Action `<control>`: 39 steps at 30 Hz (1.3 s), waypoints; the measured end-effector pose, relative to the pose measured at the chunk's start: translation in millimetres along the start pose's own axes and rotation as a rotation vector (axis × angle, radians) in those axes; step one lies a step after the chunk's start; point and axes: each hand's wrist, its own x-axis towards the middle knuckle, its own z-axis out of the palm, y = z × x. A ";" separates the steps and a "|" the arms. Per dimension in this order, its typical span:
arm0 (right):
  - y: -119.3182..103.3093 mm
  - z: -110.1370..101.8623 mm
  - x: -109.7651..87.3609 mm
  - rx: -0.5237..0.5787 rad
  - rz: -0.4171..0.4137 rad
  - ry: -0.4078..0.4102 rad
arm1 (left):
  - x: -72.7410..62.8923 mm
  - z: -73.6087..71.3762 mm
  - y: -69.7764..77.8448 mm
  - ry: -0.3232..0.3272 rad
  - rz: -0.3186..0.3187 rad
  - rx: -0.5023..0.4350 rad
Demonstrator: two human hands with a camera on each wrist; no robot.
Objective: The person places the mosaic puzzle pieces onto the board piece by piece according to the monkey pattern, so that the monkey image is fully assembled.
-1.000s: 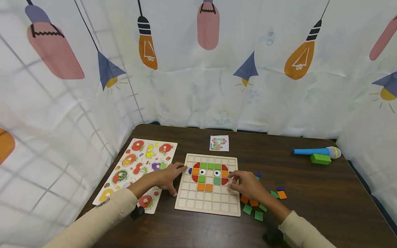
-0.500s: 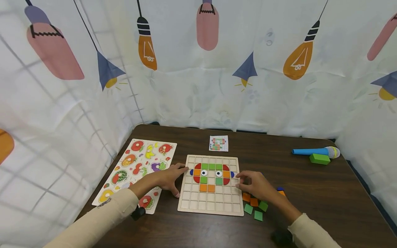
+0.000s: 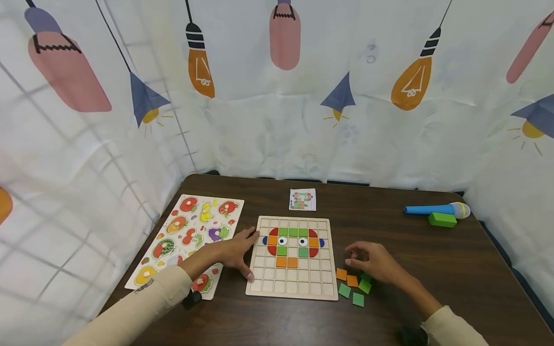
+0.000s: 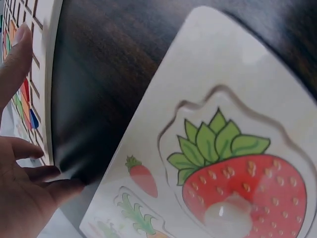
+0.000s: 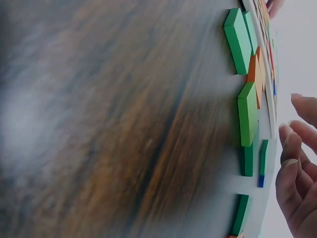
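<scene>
My left hand [image 3: 235,252] rests at the left edge of a wooden grid board [image 3: 292,288], fingers extended and thumb by the lower left. Colored tiles on the board make a face: green row [image 3: 293,232], red rounded corners, two eye tiles [image 3: 303,241], orange squares [image 3: 286,262], and a blue half-round piece [image 3: 322,243] on each side. My right hand [image 3: 372,259] hovers right of the board near loose tiles, fingers loosely bent. The right wrist view shows a gap between thumb and fingers with nothing in it, and a light green tile [image 5: 247,116] nearby.
Loose orange squares [image 3: 352,281] and green tiles [image 3: 358,299] lie right of the board. A fruit puzzle board [image 3: 173,262] is at left, with a strawberry [image 4: 242,183] piece. Behind stand a small pattern card [image 3: 302,199], a toy microphone [image 3: 433,210] and a green block [image 3: 442,219].
My right hand has moved from the board's right edge out to the right, over the loose tiles. The right blue half-round piece now shows uncovered. My left hand stays at the board's edge.
</scene>
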 end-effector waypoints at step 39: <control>-0.3 6.1 -11.1 -0.037 -0.087 -0.092 | -0.7 6.4 0.9 0.014 -0.021 0.006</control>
